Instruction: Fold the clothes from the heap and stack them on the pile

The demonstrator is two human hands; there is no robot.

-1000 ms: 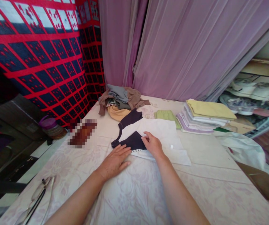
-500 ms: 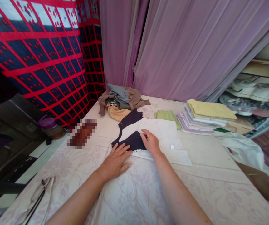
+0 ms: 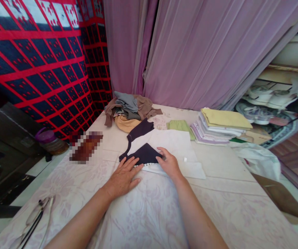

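Note:
A white garment [image 3: 175,140] with dark navy shoulder and sleeve parts [image 3: 145,152] lies flat on the patterned cloth of the table. My left hand [image 3: 124,176] rests palm down with fingers spread, its fingertips on the garment's dark lower left edge. At the right end of the dark sleeve, my right hand [image 3: 168,162] touches the cloth with curled fingers, thumb and forefinger a little apart; whether cloth is between them is hard to make out.
Behind the garment lies a pile of brown and grey clothes [image 3: 128,107]. Green folded cloth [image 3: 178,127] and a stack topped with yellow cloth [image 3: 224,118] stand right. Glasses [image 3: 36,214] lie front left. A purple-lidded jar [image 3: 47,138] stands beyond the left edge.
My right hand has shifted from the top of the dark sleeve down to its lower right corner. The view has turned slightly right. My left hand stays at the garment's edge.

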